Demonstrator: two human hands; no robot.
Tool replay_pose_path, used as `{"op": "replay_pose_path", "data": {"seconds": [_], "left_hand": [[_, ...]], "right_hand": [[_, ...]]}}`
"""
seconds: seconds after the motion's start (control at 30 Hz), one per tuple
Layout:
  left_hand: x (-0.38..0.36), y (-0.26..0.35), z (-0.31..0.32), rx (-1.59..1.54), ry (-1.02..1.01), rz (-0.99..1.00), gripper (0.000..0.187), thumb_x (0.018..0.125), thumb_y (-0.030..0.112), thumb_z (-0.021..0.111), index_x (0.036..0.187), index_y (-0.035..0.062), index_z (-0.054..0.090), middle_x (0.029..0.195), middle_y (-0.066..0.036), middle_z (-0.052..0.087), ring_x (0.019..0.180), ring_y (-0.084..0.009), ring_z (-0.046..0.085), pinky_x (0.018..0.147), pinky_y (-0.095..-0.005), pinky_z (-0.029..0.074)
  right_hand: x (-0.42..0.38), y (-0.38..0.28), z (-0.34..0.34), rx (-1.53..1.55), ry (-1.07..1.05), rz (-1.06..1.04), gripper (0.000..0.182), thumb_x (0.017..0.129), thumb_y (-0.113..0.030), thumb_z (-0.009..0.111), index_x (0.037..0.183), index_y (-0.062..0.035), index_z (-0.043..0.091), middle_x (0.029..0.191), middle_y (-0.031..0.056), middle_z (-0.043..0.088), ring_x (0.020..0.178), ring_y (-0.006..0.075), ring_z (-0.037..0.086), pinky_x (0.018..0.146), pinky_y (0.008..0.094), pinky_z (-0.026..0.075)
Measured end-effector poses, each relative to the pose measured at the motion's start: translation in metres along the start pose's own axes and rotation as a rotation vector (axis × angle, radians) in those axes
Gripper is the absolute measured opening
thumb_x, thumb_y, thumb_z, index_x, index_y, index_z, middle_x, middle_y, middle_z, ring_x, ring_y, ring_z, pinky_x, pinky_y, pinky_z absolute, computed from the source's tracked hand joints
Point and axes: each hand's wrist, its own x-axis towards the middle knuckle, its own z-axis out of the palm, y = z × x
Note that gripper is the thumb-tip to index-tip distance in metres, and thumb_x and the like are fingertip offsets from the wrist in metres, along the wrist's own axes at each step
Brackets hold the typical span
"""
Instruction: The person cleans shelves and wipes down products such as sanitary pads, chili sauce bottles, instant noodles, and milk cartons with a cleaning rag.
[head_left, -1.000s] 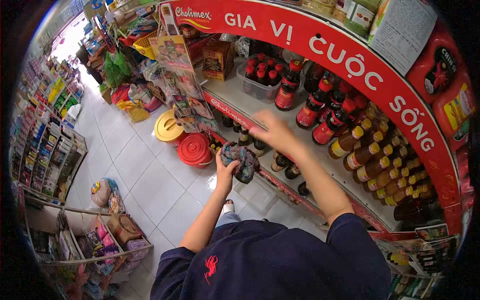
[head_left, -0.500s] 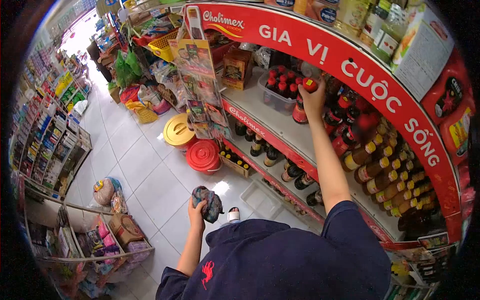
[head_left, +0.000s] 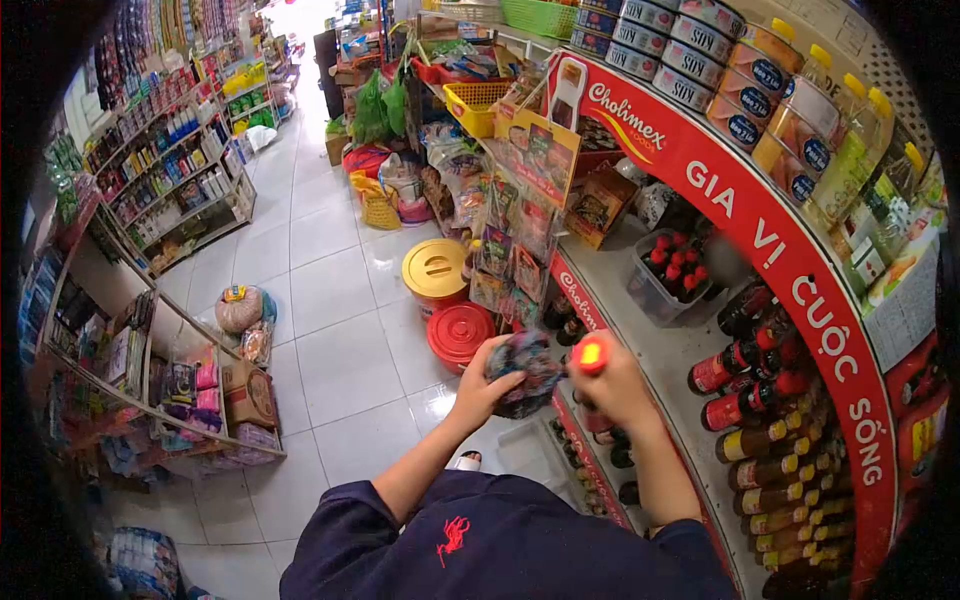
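Observation:
My left hand (head_left: 480,388) is closed on a bunched dark multicoloured cloth (head_left: 524,378), held out in front of my body. Close beside it, my right hand (head_left: 618,388) grips a sauce bottle (head_left: 592,354); its red cap with a yellow top points up at me, and most of the bottle is hidden by the fingers. The cloth and the bottle are almost together. Behind them, on the shelf (head_left: 655,345), stands a clear plastic tub (head_left: 660,295) of red-capped bottles.
Dark sauce bottles (head_left: 725,370) and yellow-capped bottles (head_left: 770,470) lie along the shelf on the right. Sachets hang from a rack (head_left: 510,240) at its end. A gold-lidded bucket (head_left: 435,268) and a red-lidded bucket (head_left: 460,335) stand on the tiled floor (head_left: 340,350).
My right hand has drawn the red-capped bottle off the shelf and towards my body. My left hand has raised the cloth to meet it. The view has turned left.

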Motion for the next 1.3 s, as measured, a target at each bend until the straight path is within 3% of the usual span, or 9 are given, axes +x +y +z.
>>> {"op": "replay_pose_path", "data": {"seconds": [0.03,0.1,0.27,0.57,0.67,0.8,0.87,1.17,1.3], "left_hand": [[0.004,0.012,0.005,0.002,0.005,-0.003,0.049,0.068,0.008,0.063,0.112,0.0024,0.043,0.103,-0.008,0.05,0.096,-0.0179,0.049,0.085,-0.0289,0.037],[0.009,0.029,0.01,0.61,-0.061,0.422,0.041,0.065,0.006,0.063,0.104,0.0028,0.049,0.096,-0.01,0.049,0.091,-0.0217,0.05,0.082,-0.0295,0.038],[-0.005,0.032,0.012,0.684,-0.183,0.432,0.048,0.047,-0.004,0.062,0.094,0.005,0.056,0.09,-0.01,0.045,0.089,-0.0247,0.048,0.08,-0.0308,0.038],[0.017,0.006,-0.014,0.927,0.079,0.36,0.035,0.055,-0.005,0.053,0.088,0.0049,0.059,0.083,-0.012,0.05,0.081,-0.0284,0.051,0.073,-0.0323,0.042],[0.018,-0.005,-0.041,0.523,0.105,0.105,0.037,0.06,-0.003,0.055,0.096,0.0028,0.056,0.089,-0.009,0.055,0.087,-0.02,0.053,0.078,-0.0292,0.041],[0.004,0.017,0.007,0.154,0.045,0.106,0.043,0.069,0.005,0.059,0.11,0.0036,0.049,0.098,-0.007,0.053,0.093,-0.0166,0.051,0.082,-0.0284,0.039],[0.0,0.013,0.037,0.773,-0.065,0.257,0.049,0.072,0.018,0.062,0.117,0.0126,0.044,0.101,-0.01,0.044,0.09,-0.0279,0.05,0.078,-0.0346,0.04],[-0.001,0.002,0.062,0.611,-0.023,0.321,0.047,0.075,0.023,0.059,0.117,0.012,0.042,0.099,-0.014,0.041,0.091,-0.031,0.048,0.076,-0.0343,0.04],[0.0,0.0,0.061,0.494,-0.053,0.286,0.044,0.072,0.012,0.056,0.114,0.0057,0.045,0.097,-0.015,0.041,0.094,-0.0278,0.043,0.085,-0.0312,0.033]], "right_hand": [[-0.003,0.001,0.014,-0.057,-0.083,-0.026,0.034,0.065,-0.011,0.063,0.094,-0.005,0.047,0.077,0.0187,0.057,0.075,0.0358,0.056,0.063,0.0392,0.045],[-0.005,0.003,0.031,-0.061,-0.142,0.025,0.037,0.064,-0.011,0.063,0.096,-0.0041,0.047,0.078,0.0193,0.057,0.077,0.0365,0.055,0.064,0.0401,0.044],[-0.006,0.023,0.052,-0.053,-0.2,-0.086,0.044,0.062,-0.013,0.064,0.099,0.0048,0.047,0.079,0.0202,0.057,0.077,0.0371,0.054,0.064,0.0413,0.044],[-0.005,0.012,0.053,-0.023,-0.222,-0.029,0.031,0.064,-0.016,0.065,0.089,-0.0027,0.05,0.081,0.0209,0.056,0.078,0.0368,0.054,0.063,0.0395,0.044],[-0.004,0.007,0.039,0.317,-0.029,-0.044,0.021,0.069,-0.004,0.063,0.083,-0.002,0.048,0.068,0.0075,0.056,0.062,0.0132,0.055,0.058,0.0258,0.045],[0.005,-0.001,0.031,0.879,0.242,0.162,0.021,0.071,-0.001,0.063,0.082,-0.0038,0.046,0.071,0.0041,0.055,0.066,0.0112,0.054,0.063,0.0234,0.044],[0.002,0.001,0.034,0.771,0.373,0.1,0.02,0.072,-0.001,0.063,0.082,-0.0034,0.046,0.072,0.0048,0.055,0.066,0.011,0.053,0.064,0.0232,0.043],[-0.004,-0.017,0.003,0.726,0.476,-0.357,0.024,0.074,-0.014,0.064,0.082,-0.0015,0.045,0.071,0.0074,0.054,0.066,0.0161,0.053,0.067,0.0293,0.043],[-0.012,-0.023,0.015,0.618,0.517,-0.058,0.026,0.069,-0.008,0.067,0.082,-0.0018,0.046,0.068,0.0063,0.054,0.064,0.0163,0.052,0.065,0.0301,0.044]]}}
